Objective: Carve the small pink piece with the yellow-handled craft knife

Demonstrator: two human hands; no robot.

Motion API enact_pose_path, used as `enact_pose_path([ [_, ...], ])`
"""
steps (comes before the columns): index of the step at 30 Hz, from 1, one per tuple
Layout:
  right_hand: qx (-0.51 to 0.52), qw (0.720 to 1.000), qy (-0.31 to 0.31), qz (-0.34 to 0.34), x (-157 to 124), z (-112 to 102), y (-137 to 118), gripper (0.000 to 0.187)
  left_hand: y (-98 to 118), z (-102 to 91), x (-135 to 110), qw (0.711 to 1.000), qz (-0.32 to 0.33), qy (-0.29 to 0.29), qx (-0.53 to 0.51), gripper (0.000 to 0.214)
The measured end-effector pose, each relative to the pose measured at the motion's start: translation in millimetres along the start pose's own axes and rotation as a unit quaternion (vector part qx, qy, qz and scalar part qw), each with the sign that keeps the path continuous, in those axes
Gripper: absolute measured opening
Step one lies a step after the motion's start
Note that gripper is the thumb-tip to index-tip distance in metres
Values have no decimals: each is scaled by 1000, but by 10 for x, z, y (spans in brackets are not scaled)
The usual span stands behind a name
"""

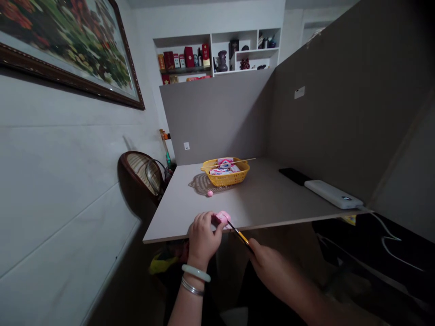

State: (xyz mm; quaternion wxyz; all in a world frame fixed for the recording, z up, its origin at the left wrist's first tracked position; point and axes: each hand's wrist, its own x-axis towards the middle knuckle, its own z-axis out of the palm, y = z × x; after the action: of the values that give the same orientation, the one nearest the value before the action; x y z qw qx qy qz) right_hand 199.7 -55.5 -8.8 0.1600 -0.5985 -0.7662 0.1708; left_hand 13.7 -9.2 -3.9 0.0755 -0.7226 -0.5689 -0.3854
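Observation:
My left hand (204,237) grips a pink soap-like lump (221,218) at the front edge of the pale grey tabletop (265,192). My right hand (268,267) holds a yellow-and-black utility knife (239,235), its thin tip touching the pink lump. A small pink ball (210,193) lies on the table beyond my left hand. Farther back stands a yellow plastic basket (226,178) holding pink-and-white boxes, with a thin stick lying across it. A pale bangle and a metal bracelet circle my left wrist.
A white power bank (333,194) and a black phone (295,176) lie at the table's right. Grey panels (217,117) bound the back and right. A round brown-rimmed woven object (141,179) stands past the left edge. Cables hang below right.

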Motion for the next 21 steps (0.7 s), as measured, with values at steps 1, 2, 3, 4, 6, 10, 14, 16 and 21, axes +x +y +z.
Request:
enact_pose_path([
  [1, -1, 1000, 1, -2, -3, -3, -2, 20, -2, 4, 0, 1000, 2, 2, 2, 20],
  [2, -5, 1000, 3, -5, 16, -11, -21, 20, -4, 7, 1, 1000, 3, 2, 3, 21],
  [3, -12, 1000, 7, -11, 53, -21, -52, 19, -7, 11, 4, 1000, 3, 3, 4, 21],
  [4, -19, 1000, 6, -14, 100, -31, -89, 19, -9, 14, 7, 1000, 1, 4, 6, 21],
  [6, -27, 1000, 9, -14, 183, -38, -142, 20, -14, 18, 13, 1000, -3, 6, 9, 21],
  [10, -5, 1000, 13, -17, 135, -2, -75, 19, -16, 20, 4, 1000, 2, 9, 12, 22],
  [14, -14, 1000, 0, -3, 26, -20, -11, 20, 1, 13, -6, 1000, 3, 9, 5, 21],
  [16, -36, 999, 2, -1, 65, -49, -62, 19, 7, 9, -1, 1000, -2, 8, 0, 21],
  [21, -37, 999, 10, -6, 159, 1, -149, 19, -1, -7, 4, 1000, 2, 2, -12, 20],
])
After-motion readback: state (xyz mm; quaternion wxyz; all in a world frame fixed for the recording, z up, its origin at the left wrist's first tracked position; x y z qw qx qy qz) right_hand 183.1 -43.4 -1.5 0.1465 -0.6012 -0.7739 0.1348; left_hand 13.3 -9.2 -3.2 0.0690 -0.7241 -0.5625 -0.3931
